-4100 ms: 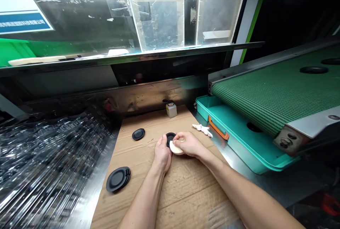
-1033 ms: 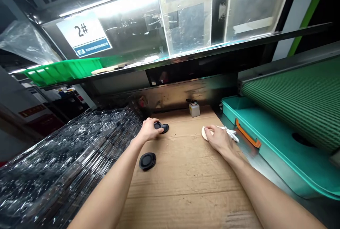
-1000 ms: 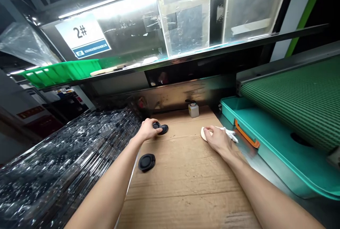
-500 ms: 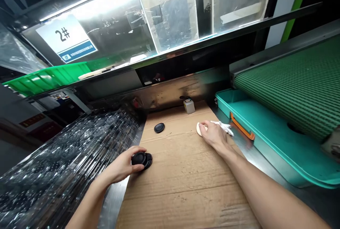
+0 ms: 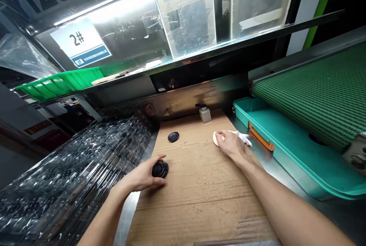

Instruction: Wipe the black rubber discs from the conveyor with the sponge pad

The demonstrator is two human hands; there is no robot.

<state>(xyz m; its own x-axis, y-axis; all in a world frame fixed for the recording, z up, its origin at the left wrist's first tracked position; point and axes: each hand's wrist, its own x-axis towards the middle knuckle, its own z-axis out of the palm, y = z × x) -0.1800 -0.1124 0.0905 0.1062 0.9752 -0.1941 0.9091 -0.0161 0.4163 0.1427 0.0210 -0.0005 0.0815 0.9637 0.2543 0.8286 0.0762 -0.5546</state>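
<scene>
Head view, lower centre: left hand (image 5: 140,176) curled shut around stacked black rubber discs (image 5: 160,170), keeping them together; right hand (image 5: 233,147) atop cream pad (image 5: 216,139), grip unclear; cardboard (image 5: 200,204); single disc (image 5: 173,136) beyond.

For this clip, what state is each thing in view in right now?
left hand: grip closed on the stack
stack of black discs: held against the cardboard
right hand: grip on the pad
pad: cream, under the right hand's fingers
cloth: white, crumpled
single disc: flat on the cardboard
bottle: upright
cardboard: flat, creased
tray: teal, orange handle
</scene>
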